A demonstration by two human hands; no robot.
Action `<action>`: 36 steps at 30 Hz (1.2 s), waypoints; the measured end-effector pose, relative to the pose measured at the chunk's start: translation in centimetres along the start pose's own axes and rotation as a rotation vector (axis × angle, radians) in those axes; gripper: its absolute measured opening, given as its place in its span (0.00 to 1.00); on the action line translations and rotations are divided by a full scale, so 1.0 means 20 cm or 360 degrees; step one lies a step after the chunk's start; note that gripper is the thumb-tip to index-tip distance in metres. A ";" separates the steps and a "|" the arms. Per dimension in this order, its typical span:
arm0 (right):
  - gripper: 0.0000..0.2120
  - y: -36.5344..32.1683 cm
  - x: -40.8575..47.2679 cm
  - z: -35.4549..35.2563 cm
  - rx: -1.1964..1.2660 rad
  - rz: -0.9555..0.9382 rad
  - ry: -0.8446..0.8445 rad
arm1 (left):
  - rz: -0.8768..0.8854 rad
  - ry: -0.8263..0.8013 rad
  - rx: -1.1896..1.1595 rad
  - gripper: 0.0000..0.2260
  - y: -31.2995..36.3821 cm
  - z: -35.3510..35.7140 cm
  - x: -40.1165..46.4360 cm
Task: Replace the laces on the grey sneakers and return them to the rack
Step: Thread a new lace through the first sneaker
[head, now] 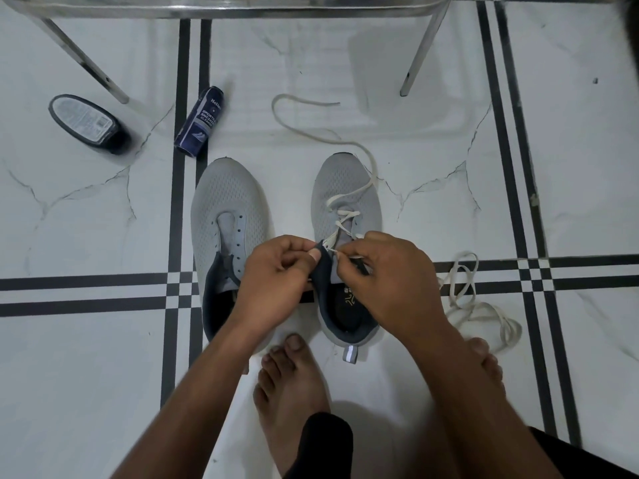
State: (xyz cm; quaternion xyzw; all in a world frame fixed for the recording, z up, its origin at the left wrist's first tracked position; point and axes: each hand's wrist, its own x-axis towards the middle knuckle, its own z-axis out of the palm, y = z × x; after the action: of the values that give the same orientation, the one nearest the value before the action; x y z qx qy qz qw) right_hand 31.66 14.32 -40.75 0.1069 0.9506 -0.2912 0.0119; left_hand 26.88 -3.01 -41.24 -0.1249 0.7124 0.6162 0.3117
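Left hand pinched right shoe collar, right hand pinched lace, upper-left spray can read "SPORTS & SNEAKER CLEANER".

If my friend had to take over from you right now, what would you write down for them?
Left hand grips the right sneaker's dark tongue; right hand pinches the white lace.
Right sneaker: lower eyelets laced, top ones open, one lace end trailing past the toe.
Left sneaker: no lace.
Loose lace lies on the floor to the right.
Left to do: finish this shoe, lace the other, put both on the rack.
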 end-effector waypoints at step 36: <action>0.39 -0.09 -0.29 0.16 -0.0087 0.0528 0.0328 | 0.0545 0.0016 0.0310 0.07 0.14 -0.06 0.04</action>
State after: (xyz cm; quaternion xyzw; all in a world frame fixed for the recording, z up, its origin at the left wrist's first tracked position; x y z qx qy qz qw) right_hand 36.83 9.92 -41.82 0.2910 0.9237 -0.2468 -0.0348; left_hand 24.31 -3.32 -39.40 0.0258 0.7811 0.5877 0.2095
